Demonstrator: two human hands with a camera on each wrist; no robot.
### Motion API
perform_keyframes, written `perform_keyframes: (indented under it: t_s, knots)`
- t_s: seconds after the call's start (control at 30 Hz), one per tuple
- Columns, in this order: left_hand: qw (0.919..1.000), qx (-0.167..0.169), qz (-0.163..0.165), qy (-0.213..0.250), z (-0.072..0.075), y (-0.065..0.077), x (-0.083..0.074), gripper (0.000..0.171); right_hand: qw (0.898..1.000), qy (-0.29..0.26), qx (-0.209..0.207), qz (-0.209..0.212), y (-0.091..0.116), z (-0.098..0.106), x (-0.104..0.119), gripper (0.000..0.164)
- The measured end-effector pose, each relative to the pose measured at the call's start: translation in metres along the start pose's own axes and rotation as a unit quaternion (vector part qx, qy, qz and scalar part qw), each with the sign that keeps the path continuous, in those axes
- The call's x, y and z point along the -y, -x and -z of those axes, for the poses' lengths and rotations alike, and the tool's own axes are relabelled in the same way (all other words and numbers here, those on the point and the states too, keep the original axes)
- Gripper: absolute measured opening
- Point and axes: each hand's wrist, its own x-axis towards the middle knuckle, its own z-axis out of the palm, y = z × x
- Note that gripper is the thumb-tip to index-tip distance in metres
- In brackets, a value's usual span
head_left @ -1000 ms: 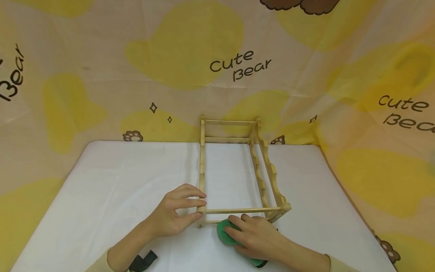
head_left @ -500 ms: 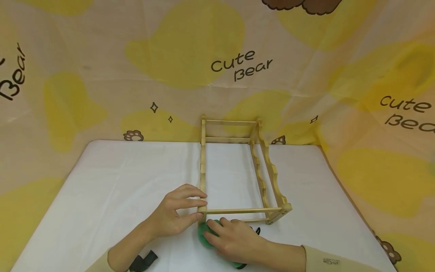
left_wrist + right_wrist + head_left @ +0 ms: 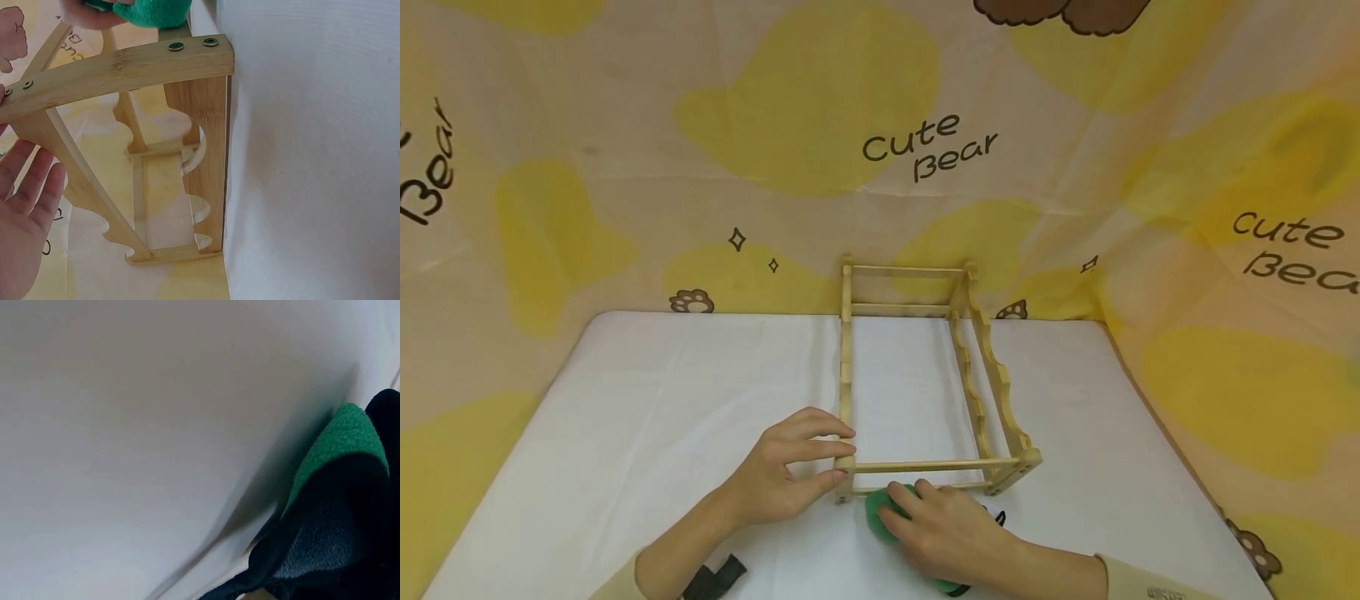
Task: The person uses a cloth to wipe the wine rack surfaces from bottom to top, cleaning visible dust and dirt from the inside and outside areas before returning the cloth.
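A light wooden rack [image 3: 998, 383] with scalloped sides lies on the white table. My left hand [image 3: 786, 467] holds its near left corner, with the thumb in front and the fingers against the side bar. In the left wrist view, that hand's fingers [image 3: 31, 187] show beside the rack's frame [image 3: 212, 112]. A fuzzy green cleaning cloth [image 3: 880, 517] with black edging is in my right hand [image 3: 946, 533], whose fingers curl over it at the near lower rail. The right wrist view shows the cloth's green pile [image 3: 344, 437] and dark fabric close up; that hand hides much of it.
A small black object [image 3: 715, 579] lies by my left forearm at the table's near edge. Behind the white tabletop [image 3: 715, 367] hangs a yellow patterned cloth backdrop [image 3: 820, 100], close to the rack's far end. It also rises along both sides.
My right hand slid left with the green cloth along the near rail, then came partway back right. The left hand and the rack have stayed in place.
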Motion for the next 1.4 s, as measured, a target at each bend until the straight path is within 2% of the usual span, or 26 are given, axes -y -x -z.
perform_keyframes:
  t_s: [0.07,0.2,0.37,0.5,0.9,1.17,1.4]
  knots:
    - [1.0,-0.002,0.001,-0.002,0.001,0.0,0.0,0.042,1.0,0.0,0.002,-0.002,0.008,0.002,-0.002,0.025]
    - [1.0,-0.006,-0.002,-0.002,0.003,-0.001,-0.001,0.042,1.0,0.009,0.001,-0.009,0.023,0.007,-0.007,0.044]
    - [0.9999,-0.009,-0.009,0.003,0.003,-0.001,0.0,0.043,0.999,0.003,-0.013,-0.031,0.039,0.012,-0.012,0.049]
    - [0.9999,-0.009,-0.01,0.006,0.003,0.001,0.001,0.044,0.999,-0.011,-0.018,-0.049,0.052,0.014,-0.014,0.05]
    - [0.9999,0.0,0.009,0.012,0.005,0.001,0.0,0.044,0.997,0.002,-0.034,-0.064,0.095,0.017,-0.026,0.048]
    - [0.9999,-0.005,-0.002,0.009,0.004,0.002,0.0,0.042,0.997,0.006,-0.036,-0.068,0.122,0.022,-0.035,0.044]
    - [0.9999,-0.007,-0.008,0.01,0.002,0.002,0.001,0.042,0.995,0.014,-0.059,-0.074,0.136,0.031,-0.044,0.043]
